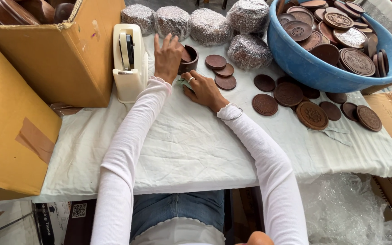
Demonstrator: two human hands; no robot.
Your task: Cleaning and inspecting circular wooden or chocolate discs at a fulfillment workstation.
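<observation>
— Denim lap lowest in view, then white cloth (pixel 196 149). Hands?

— Right hand (pixel 203 89) pinches a green scrap (pixel 183 83); left hand (pixel 168 56), fingers spread, steadies the wooden cup (pixel 189 59).

— Progress?

— Five wrapped bundles (pixel 209 26) done, I'd judge; loose discs (pixel 291 94) remain, plus a blue basin (pixel 305 68) full and the cardboard box (pixel 64 50) of wooden pieces.

The left hand (pixel 168 56) covered part of the brown round box (pixel 189 59), so its left side could not be seen. The right hand (pixel 202 88) hid most of a small green thing (pixel 183 83); what it was stayed unclear. At 1 o'clock, the blue tub (pixel 323 72) was cut off by the top edge. At 10 o'clock, the cardboard box (pixel 64 59) ran past the edge too.
</observation>
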